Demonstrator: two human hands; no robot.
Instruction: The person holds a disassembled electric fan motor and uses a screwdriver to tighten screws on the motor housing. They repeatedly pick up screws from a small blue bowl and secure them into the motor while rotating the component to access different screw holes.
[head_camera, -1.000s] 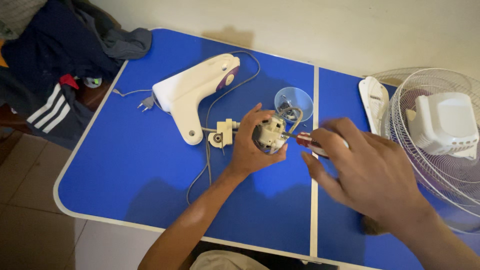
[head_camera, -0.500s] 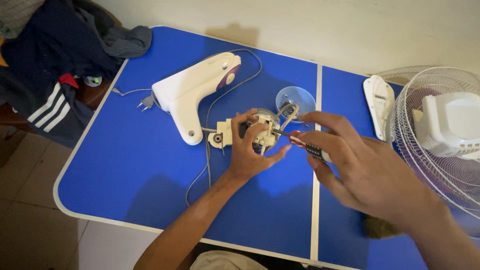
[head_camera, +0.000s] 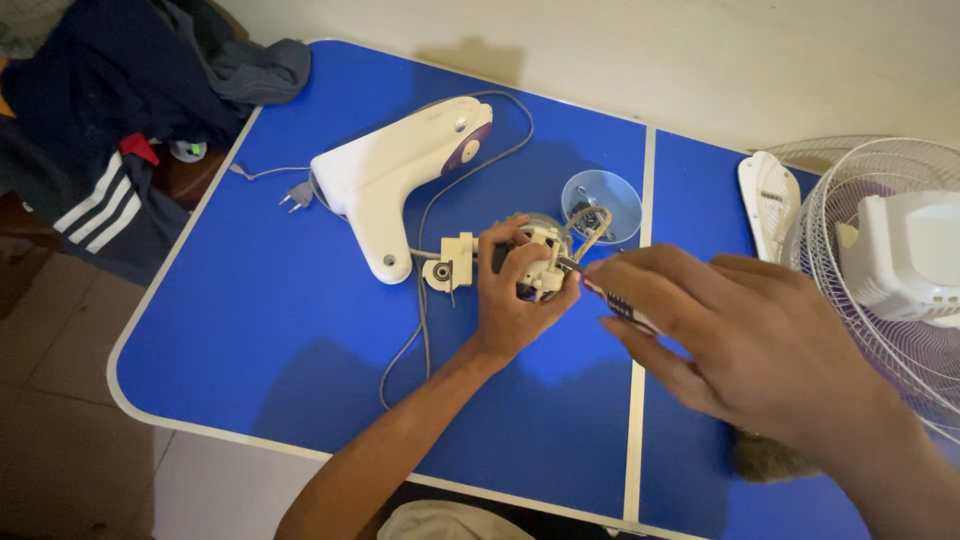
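Observation:
My left hand (head_camera: 515, 295) grips a small white fan motor (head_camera: 540, 258) just above the blue table (head_camera: 250, 330). My right hand (head_camera: 740, 340) holds a screwdriver (head_camera: 612, 300) with a striped handle, its tip against the motor's right side. Grey wires loop out of the motor's top. A small white switch block (head_camera: 450, 267) hangs on a cord just left of the motor.
A white fan stand housing (head_camera: 400, 175) with a purple patch lies at the table's middle, its grey cord and plug (head_camera: 297, 194) trailing left. A clear bowl (head_camera: 601, 203) holding small parts sits behind the motor. A white fan grille (head_camera: 880, 270) and cover lie right. Dark clothes (head_camera: 110, 130) are piled left.
Both hands have drifted slightly left with the motor, and the screwdriver tip has stayed at the motor's right side. The view has shifted a little.

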